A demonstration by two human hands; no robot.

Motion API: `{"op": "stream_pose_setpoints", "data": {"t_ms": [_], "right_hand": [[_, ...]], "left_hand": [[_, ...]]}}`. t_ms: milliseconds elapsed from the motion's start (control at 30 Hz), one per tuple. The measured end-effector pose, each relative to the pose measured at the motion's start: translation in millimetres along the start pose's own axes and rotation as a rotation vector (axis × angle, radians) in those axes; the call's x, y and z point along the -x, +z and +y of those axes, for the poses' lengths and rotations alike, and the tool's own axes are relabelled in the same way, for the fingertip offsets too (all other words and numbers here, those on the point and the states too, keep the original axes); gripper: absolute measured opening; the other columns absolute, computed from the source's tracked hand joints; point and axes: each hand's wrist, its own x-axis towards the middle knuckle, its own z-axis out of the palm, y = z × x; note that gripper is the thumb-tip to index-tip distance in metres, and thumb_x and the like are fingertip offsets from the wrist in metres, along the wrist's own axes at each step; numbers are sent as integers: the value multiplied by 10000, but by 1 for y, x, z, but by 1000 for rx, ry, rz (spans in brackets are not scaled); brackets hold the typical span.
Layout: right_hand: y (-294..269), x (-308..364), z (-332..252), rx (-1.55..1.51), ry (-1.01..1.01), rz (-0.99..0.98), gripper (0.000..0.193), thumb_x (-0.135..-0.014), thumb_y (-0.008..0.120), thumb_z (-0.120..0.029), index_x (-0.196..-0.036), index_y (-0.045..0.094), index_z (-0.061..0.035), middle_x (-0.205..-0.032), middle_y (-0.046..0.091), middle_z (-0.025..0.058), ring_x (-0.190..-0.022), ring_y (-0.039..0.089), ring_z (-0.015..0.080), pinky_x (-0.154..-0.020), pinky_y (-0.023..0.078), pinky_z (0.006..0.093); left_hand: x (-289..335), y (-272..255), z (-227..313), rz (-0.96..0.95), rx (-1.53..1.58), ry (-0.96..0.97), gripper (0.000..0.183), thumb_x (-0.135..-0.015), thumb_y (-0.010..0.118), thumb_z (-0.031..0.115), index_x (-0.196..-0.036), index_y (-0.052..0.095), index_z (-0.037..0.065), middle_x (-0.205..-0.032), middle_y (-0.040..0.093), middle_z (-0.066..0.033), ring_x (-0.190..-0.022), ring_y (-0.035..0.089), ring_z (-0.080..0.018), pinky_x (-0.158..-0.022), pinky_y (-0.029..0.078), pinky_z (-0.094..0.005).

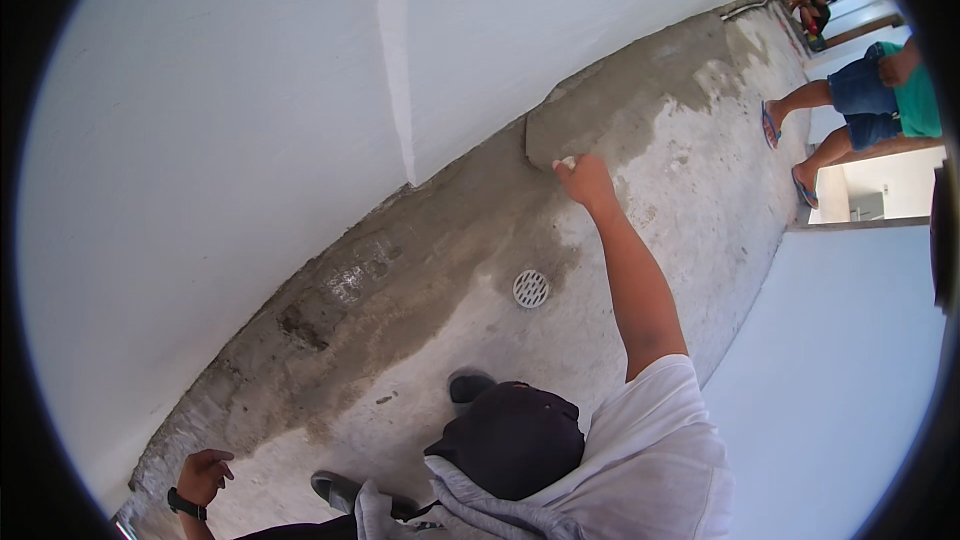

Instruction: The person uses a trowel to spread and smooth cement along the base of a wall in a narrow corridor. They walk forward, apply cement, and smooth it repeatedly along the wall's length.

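Observation:
My right hand (585,180) reaches out at the end of my stretched arm, its fingers closed. A small pale piece (568,162) shows at the fingertips; its kind I cannot make out. Just beyond that hand, a raised patch of grey mortar (600,115) with a distinct edge runs along the wall. My left hand (205,475), with a black watch at the wrist, hangs at the lower left, fingers loosely bent and apart. It appears to hold nothing. Between my hands, a round white drain grate (531,289) is set in the floor.
A white wall (220,120) rises on the left, and another (820,340) on the right. The concrete floor (700,230) is partly dark. My dark knee (515,440) and shoes are below. A person in denim shorts (865,95) stands at the right; another crouches far back.

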Motion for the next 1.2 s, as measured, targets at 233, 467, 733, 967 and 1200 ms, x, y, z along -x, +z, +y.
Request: {"op": "stream_pose_setpoints", "data": {"t_ms": [233, 467, 733, 967, 1200], "right_hand": [[-10, -9, 22, 18, 134, 166, 484, -910, 687, -434, -1047, 739, 28, -1050, 725, 289, -1034, 698, 453, -901, 553, 507], [2, -19, 19, -153, 221, 176, 497, -907, 691, -392, -855, 720, 102, -891, 722, 313, -919, 718, 461, -820, 559, 520], [14, -10, -32, -103, 155, 148, 424, -907, 679, -367, -982, 766, 41, -1018, 730, 292, -1026, 707, 442, -904, 555, 503], [12, 1, -7, -71, 91, 100, 481, -902, 709, -411, -1048, 744, 46, -1044, 727, 297, -1012, 709, 451, -869, 567, 501], [-2, -8, 11, -31, 114, 97, 484, -901, 714, -430, -1032, 745, 34, -1033, 732, 284, -1006, 710, 449, -858, 569, 505]], "left_hand": [[-3, -4, -1, -4, 22, 4, 294, -870, 560, 35, -1094, 724, -60, -743, 726, -100, -573, 615, -115, -551, 487, -253], [5, -3, 1, -6, 15, 16, 288, -873, 574, 46, -1094, 734, -45, -738, 725, -98, -567, 610, -114, -547, 483, -250], [8, -4, 7, -2, 34, 12, 295, -887, 573, 51, -1118, 726, -49, -749, 727, -93, -568, 592, -100, -554, 475, -244], [10, -3, 8, 8, 20, 4, 296, -895, 570, 57, -1125, 728, -45, -751, 726, -88, -573, 594, -98, -553, 471, -239], [9, -3, 7, 1, 11, 26, 301, -898, 562, 59, -1129, 727, -43, -751, 726, -87, -573, 598, -104, -556, 477, -242]]}}
